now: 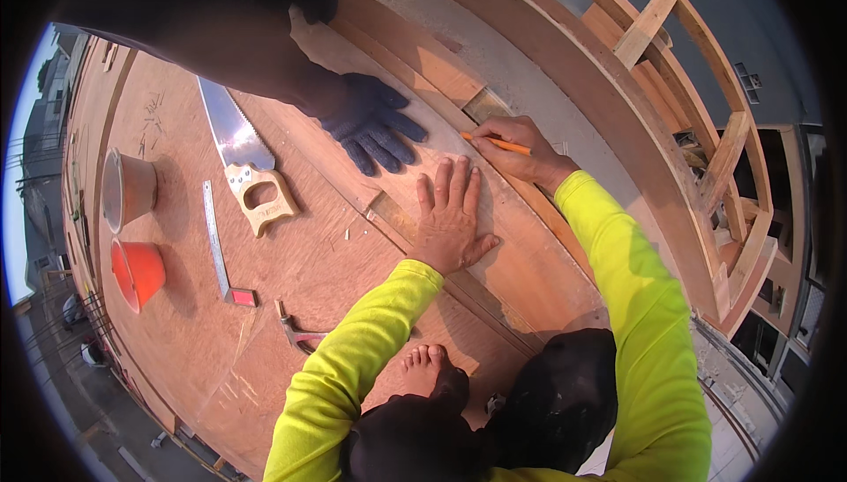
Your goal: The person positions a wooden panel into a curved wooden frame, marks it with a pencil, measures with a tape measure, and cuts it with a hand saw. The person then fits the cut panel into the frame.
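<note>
My left hand (pixel 448 217) lies flat with its fingers spread on a long plywood board (pixel 529 244). An orange pencil (pixel 512 146) is pinched in my right hand (pixel 531 157), its tip at the board's far right edge. Just beyond my left fingers, a co-worker's dark blue gloved hand (pixel 371 124) presses on the same board, fingers apart. Beneath the board, a wooden frame with recessed gaps (pixel 388 214) shows along its sides.
To the left on the plywood sheet (pixel 291 270) lie a handsaw (pixel 256 191), a try square (pixel 214 239) and what looks like a hammer (pixel 293 330). A grey bucket (pixel 132 189) and a red bucket (pixel 139 272) stand farther left. A curved timber frame (pixel 728 164) rises at right.
</note>
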A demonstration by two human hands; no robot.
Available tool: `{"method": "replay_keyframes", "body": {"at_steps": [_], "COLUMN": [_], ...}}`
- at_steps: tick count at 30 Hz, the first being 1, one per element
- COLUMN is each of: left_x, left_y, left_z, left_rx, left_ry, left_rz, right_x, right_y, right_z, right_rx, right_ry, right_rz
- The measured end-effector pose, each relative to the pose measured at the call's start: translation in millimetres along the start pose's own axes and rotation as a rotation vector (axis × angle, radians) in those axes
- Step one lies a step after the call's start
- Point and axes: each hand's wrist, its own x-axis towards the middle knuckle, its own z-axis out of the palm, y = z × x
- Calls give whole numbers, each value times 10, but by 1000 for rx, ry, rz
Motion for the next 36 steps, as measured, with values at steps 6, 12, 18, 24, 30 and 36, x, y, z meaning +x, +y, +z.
{"method": "replay_keyframes", "body": {"at_steps": [6, 12, 18, 24, 30, 36], "left_x": [11, -10, -58, -23, 28, 31], "left_y": [-31, -27, -52, -39, -20, -27], "left_z": [-103, -21, 158, 78, -42, 15], "left_rx": [-31, -5, -12, -42, -87, 15], "left_ry": [-96, -64, 8, 10, -33, -63], "left_rz": [-15, -22, 17, -5, -45, -18], "right_x": [1108, 2110, 2768, 2784, 1735, -515], "right_y": [145, 356, 484, 404, 133, -210], "right_z": [344, 716, 967, 861, 334, -459], "right_rx": [-52, -1, 290, 302, -77, -31], "right_ry": [47, -20, 408, 227, -134, -246], "right_rz": [-47, 179, -56, 309, 263, 379]}}
